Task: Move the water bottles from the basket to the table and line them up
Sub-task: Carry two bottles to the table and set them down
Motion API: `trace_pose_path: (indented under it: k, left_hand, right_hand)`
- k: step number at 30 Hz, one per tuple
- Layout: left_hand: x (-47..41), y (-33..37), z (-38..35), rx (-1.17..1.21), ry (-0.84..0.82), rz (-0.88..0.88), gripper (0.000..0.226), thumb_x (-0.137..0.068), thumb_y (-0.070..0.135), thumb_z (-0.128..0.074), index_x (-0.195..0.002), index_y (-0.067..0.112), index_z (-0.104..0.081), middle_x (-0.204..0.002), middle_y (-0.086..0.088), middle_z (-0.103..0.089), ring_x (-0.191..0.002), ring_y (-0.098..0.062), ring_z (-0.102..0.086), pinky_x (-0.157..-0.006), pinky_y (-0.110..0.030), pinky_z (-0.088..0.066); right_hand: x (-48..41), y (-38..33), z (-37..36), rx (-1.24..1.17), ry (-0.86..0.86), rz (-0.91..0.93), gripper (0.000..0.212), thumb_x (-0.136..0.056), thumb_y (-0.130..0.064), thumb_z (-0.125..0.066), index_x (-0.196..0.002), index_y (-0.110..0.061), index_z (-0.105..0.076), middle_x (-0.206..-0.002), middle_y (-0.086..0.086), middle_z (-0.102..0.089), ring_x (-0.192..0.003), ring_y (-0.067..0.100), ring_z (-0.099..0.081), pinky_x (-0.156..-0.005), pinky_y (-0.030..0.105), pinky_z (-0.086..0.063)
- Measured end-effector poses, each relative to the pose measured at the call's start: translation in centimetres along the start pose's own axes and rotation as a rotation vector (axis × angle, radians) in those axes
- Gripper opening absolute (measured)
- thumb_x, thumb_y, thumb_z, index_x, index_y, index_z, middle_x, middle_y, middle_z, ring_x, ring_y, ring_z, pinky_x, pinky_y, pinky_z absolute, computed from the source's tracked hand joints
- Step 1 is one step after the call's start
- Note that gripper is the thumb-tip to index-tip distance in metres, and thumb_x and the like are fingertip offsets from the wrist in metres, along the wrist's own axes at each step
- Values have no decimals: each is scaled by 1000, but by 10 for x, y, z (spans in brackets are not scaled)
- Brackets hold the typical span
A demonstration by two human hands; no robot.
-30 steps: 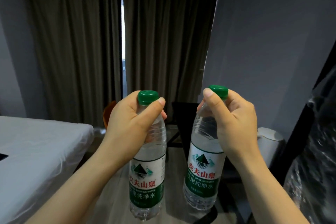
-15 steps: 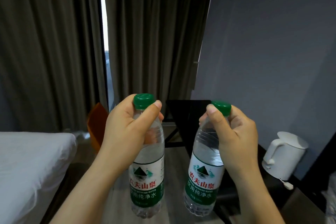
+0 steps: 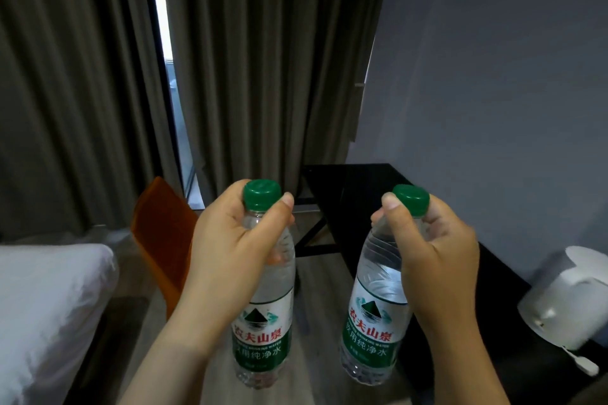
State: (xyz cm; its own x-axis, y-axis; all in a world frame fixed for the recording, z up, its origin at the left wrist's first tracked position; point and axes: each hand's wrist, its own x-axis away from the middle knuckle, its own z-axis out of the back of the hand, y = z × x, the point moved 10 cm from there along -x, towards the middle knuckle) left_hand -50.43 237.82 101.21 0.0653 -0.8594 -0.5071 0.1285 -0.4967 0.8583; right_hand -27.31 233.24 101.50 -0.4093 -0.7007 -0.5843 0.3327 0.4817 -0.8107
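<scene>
I hold two clear water bottles with green caps and green-and-white labels in the air in front of me. My left hand [image 3: 230, 250] grips the neck of the left bottle [image 3: 263, 322], which hangs upright. My right hand [image 3: 434, 260] grips the neck of the right bottle [image 3: 371, 329], tilted a little with its base toward the left. The black table [image 3: 355, 181] stretches along the wall behind and to the right of the bottles. The basket is out of view.
A white electric kettle [image 3: 566, 299] stands on the black table at the right, with its cord near the table edge. An orange chair [image 3: 161, 233] stands by the curtains. A white bed [image 3: 42, 306] fills the lower left. Wooden floor lies below the bottles.
The view has swung right and down: the table and kettle have come further into view, the bed has shifted left. Both hands keep holding the bottles, now a little further apart.
</scene>
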Motion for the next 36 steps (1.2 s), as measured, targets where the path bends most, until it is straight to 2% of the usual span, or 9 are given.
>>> trace_pose_path:
  k: [2,6,11,14,21,26,29,33,36]
  left_hand:
    - [-28,-12,-10,-18,-23,-12,23,-82,41,-65,-76,18,-63,-71,-3,-68,-63,-12,-65,-47,-17,-48]
    - [-78,-39,-24,-32,-38,-24,24,-82,41,-59,-77,18,-63,-75,-7,-67,-68,-19,-65,-58,-30,-54]
    - [-137,-86,-41,-33,-63,14,18,-85,34,-64,-76,18,-64,-76,1,-69,-67,-10,-64,-57,-16,-49]
    - [-174,-118,-52,-18,-104,21,17,-84,29,-63,-76,14,-63,-76,-4,-68,-68,-12,-63,-55,-12,-46]
    - [-265,-172,-83,78,-311,-38,27,-85,31,-62,-77,6,-58,-71,-12,-62,-66,-24,-61,-59,-33,-49]
    - [-312,-204,-118,125,-436,-56,29,-84,33,-62,-78,5,-58,-70,-12,-58,-62,-21,-58,-54,-27,-48]
    - [-329,-224,-141,130,-494,-52,25,-86,32,-65,-75,11,-57,-71,-7,-58,-61,-16,-56,-52,-17,-44]
    - [-348,-250,-181,192,-582,-9,30,-84,38,-61,-79,9,-58,-73,-10,-59,-69,-24,-60,-60,-36,-51]
    - [-364,-267,-217,197,-604,-13,29,-85,39,-63,-80,11,-60,-75,-8,-62,-69,-22,-61,-59,-30,-49]
  right_hand:
    - [-25,20,-14,1,7,-14,22,-84,-40,-63,-73,-21,-67,-71,-3,-70,-61,7,-66,-53,10,-48]
    - [-70,46,-41,32,10,10,22,-84,-43,-61,-75,-23,-67,-73,-6,-70,-63,4,-66,-53,7,-46]
    - [-113,87,-75,52,14,-19,23,-82,-47,-61,-81,-25,-67,-78,-8,-71,-69,3,-67,-58,8,-48]
    - [-135,113,-96,98,37,-29,23,-84,-46,-61,-82,-24,-67,-78,-8,-70,-70,3,-67,-58,7,-48]
    - [-184,160,-136,180,179,-56,19,-86,-40,-64,-79,-22,-67,-76,-4,-69,-67,3,-65,-58,8,-47]
    - [-206,183,-143,257,283,-79,22,-84,-43,-63,-81,-22,-67,-77,-6,-69,-70,2,-66,-58,7,-47]
    - [-218,202,-143,284,304,-128,15,-83,-41,-66,-81,-26,-68,-77,-8,-70,-71,0,-66,-59,7,-47]
    - [-240,232,-137,306,313,-160,10,-84,-36,-68,-80,-27,-67,-73,-7,-69,-68,0,-66,-58,8,-47]
    - [-262,255,-126,306,318,-165,12,-83,-34,-69,-74,-28,-64,-65,-10,-65,-60,-3,-60,-56,8,-45]
